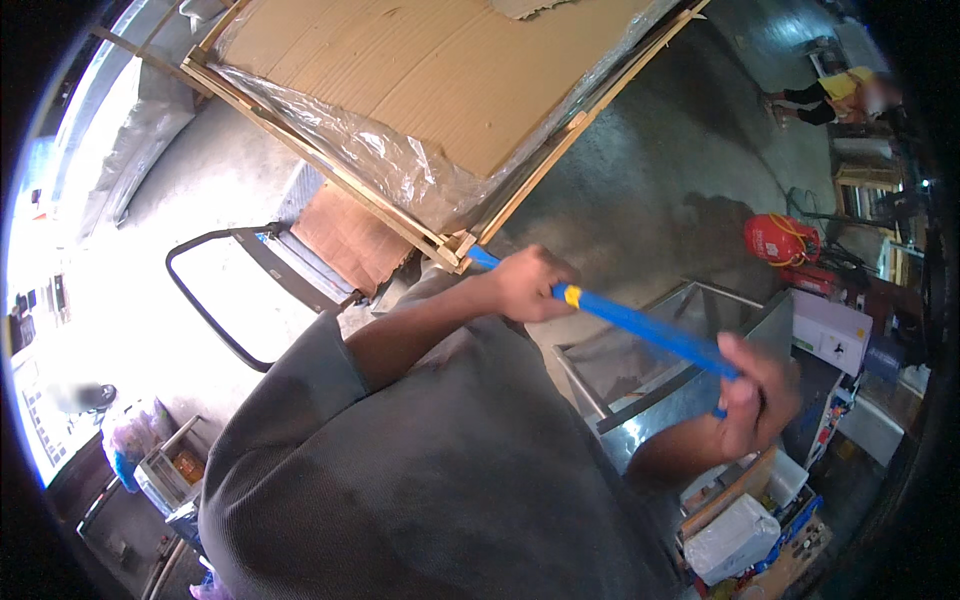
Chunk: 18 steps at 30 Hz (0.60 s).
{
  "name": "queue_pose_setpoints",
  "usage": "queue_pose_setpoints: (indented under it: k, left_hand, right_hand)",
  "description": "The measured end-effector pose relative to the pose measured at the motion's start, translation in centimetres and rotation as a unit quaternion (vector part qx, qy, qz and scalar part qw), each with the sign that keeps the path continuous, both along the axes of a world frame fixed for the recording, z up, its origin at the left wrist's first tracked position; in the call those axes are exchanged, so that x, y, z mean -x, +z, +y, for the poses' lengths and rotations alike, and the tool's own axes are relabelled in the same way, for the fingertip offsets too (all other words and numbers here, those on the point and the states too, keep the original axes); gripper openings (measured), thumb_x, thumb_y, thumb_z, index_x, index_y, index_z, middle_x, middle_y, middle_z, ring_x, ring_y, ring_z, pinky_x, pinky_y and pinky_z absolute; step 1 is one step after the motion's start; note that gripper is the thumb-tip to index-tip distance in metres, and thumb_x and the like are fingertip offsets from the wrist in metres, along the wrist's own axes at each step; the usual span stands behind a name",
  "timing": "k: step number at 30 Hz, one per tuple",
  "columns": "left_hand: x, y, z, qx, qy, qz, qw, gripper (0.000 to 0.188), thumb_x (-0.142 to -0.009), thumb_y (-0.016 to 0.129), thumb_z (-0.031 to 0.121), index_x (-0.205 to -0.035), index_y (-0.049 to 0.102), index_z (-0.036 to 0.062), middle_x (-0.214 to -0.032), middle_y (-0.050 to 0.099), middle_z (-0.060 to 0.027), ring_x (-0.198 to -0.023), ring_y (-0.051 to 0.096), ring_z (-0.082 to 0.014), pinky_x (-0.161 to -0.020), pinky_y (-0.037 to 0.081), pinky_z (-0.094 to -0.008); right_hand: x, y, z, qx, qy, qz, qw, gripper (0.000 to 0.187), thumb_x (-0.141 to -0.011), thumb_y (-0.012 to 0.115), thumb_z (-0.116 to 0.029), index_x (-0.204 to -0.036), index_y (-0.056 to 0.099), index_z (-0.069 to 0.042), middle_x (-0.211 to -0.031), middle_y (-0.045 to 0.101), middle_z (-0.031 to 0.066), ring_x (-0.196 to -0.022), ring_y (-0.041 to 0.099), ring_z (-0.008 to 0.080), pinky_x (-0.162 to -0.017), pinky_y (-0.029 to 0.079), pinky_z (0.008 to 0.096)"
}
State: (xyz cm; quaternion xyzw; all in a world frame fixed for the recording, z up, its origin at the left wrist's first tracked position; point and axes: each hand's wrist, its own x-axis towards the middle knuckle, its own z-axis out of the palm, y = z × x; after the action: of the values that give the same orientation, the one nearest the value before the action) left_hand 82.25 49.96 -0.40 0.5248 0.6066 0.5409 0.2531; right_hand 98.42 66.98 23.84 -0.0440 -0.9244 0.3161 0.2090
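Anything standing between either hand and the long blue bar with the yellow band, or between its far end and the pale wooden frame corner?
Nothing visible. The left hand and right hand grip the long blue bar; its far end shows beside the pale wooden frame corner, contact unclear.

A head-worn fisheye faces down, close over the grey shirt (430,455) and blue bar (650,327), with floor (640,195) beyond.

At upper center, a wooden crate (575,122) is bearing a brown cardboard sheet (400,75) and clear plastic film (410,180). At upper right, a person's feet (777,110) are resting on the gray floor (650,170).
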Motion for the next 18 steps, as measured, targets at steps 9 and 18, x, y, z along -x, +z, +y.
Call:
queue_pose_setpoints:
  k: [9,18]
  left_hand:
    - [5.5,-0.4,-5.5,-0.128,0.207,-0.378,0.893,0.020,-0.076,0.067,0.013,-0.063,0.056,0.0025,-0.057,0.052,-0.0002,-0.053,0.047,-0.0098,-0.050,0.037,-0.0287]
    - [9.8,-2.8,-8.8,-0.226,0.274,-0.571,0.740,0.027,-0.083,0.055,0.010,-0.061,0.040,0.0078,-0.051,0.034,0.0002,-0.041,0.036,-0.0122,-0.038,0.024,-0.0297]
  right_hand:
    - [24.9,7.3,-14.1,0.019,0.217,-0.216,0.952,0.026,-0.090,0.048,-0.012,-0.088,0.066,0.006,-0.072,0.063,0.0187,-0.061,0.059,0.0207,-0.060,0.045,0.0330]
    - [39.6,-1.6,-24.3,-0.086,0.340,-0.176,0.920,0.026,-0.090,0.048,-0.013,-0.083,0.064,0.007,-0.068,0.061,0.0193,-0.058,0.058,0.0208,-0.058,0.045,0.0345]
